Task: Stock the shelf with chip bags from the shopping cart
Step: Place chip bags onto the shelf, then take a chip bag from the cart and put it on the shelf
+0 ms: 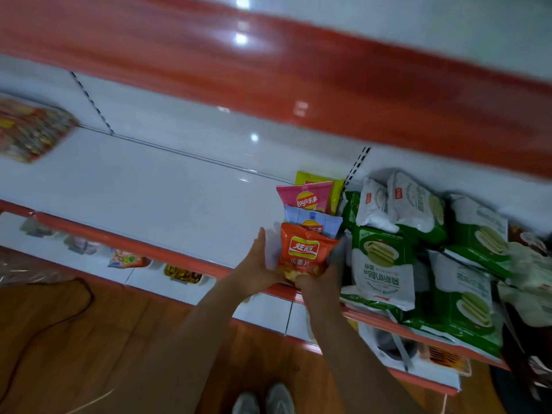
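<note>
Green and white cake bags (385, 264) lie piled on the right, some overlapping and hanging past the red edge. A blurred multicoloured pack (30, 130) lies far left, well apart from them. On the lower tier sit small packets: an orange one (128, 259) and a yellow one (182, 274) beside it. The wooden floor (119, 354) carries a dark cable (44, 333) on the left. Two grey shoes (263, 400) show at the bottom edge.
</note>
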